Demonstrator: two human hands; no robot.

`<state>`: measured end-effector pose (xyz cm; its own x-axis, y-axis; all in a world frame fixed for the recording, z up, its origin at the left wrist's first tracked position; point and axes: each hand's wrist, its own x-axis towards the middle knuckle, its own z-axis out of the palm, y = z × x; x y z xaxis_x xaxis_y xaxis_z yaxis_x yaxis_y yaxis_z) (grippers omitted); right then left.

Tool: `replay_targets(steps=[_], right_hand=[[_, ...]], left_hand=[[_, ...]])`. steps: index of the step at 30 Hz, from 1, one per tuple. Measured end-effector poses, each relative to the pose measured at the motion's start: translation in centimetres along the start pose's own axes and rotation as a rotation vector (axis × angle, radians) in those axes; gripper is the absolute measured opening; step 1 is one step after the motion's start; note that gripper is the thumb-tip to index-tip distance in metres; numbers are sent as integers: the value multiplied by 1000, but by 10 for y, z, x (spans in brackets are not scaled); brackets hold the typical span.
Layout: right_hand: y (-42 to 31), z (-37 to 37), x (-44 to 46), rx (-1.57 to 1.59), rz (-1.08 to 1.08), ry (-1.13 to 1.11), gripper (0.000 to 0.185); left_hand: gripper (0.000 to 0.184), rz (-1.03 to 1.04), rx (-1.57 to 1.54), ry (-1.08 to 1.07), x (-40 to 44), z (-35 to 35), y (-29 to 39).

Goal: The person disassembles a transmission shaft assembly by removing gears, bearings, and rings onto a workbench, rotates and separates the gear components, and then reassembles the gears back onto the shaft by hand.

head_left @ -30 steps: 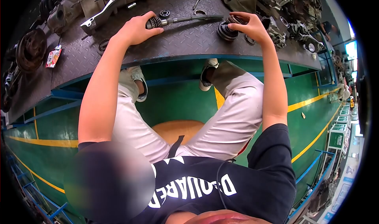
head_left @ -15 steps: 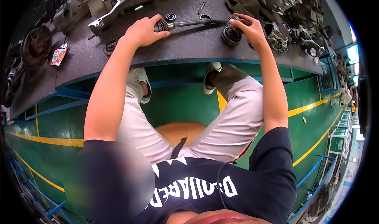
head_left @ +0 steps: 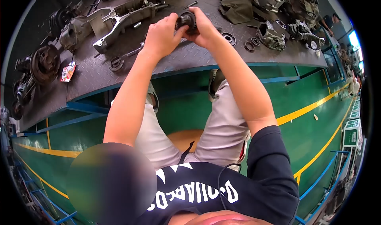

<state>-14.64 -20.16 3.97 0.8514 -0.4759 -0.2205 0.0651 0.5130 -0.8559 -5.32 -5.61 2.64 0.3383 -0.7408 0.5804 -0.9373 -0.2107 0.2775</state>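
Left hand (head_left: 162, 35) and right hand (head_left: 203, 29) have swung together, both gripping the toothed gear (head_left: 188, 20) now; looks mid-handling tbh, next move probably wants steady support.

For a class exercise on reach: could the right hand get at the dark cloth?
Probably yes: nothing visible stands between the right hand and the cloth, though that hand holds a gear.

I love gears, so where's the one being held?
In the head view, the gear is at the top middle, between the left hand and the right hand, over the bench.
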Motion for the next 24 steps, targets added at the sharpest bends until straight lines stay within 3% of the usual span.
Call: replay_targets(steps=[2, 11, 14, 18, 24], right_hand=[[1, 8, 0, -16, -34, -1, 47], [1, 24, -15, -44, -136, 73, 49], [-4, 25, -22, -25, -198, 74, 48], [0, 16, -19, -89, -278, 19, 48], [-1, 8, -22, -163, -199, 62, 41]], left_hand=[[39, -98, -26, 9, 2, -5, 2], [35, -66, -21, 102, 0, -21, 17], [36, -142, -70, 122, 2, -18, 22], [34, -108, -105, 91, -1, -12, 19], [33, -159, -162, -49, 2, -18, 25]])
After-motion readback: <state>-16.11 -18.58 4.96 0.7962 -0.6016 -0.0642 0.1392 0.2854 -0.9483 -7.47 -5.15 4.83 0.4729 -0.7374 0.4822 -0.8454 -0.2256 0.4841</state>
